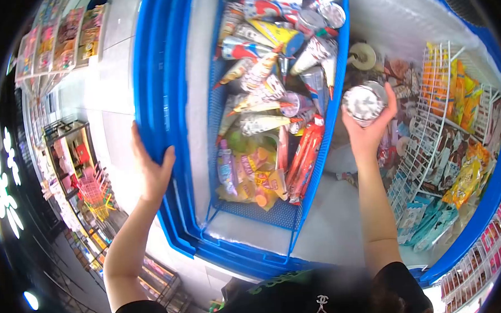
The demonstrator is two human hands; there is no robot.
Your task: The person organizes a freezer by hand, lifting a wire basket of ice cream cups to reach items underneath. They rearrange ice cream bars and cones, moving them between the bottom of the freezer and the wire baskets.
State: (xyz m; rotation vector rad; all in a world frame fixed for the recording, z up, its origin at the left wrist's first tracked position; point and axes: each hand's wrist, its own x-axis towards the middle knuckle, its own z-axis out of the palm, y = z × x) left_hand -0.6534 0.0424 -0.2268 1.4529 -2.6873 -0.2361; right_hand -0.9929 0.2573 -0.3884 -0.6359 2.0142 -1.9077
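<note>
My left hand rests on the blue freezer rim, its thumb spread away from the fingers. In my right hand is an ice cream cup with a pale, dark-speckled round top, gripped between thumb and fingers. The cup is above the freezer's deeper section, just right of a blue basket. Wrapped ice cream cones fill the upper part of that basket. Red-wrapped bars and yellow-pink packets lie at its near end. What lies directly beneath the cup is partly hidden.
A white wire divider stands right of my right hand, with orange packets, brown-and-white packs and teal packs beyond it. A round white tub sits deeper inside. Shop shelves stand outside to the left.
</note>
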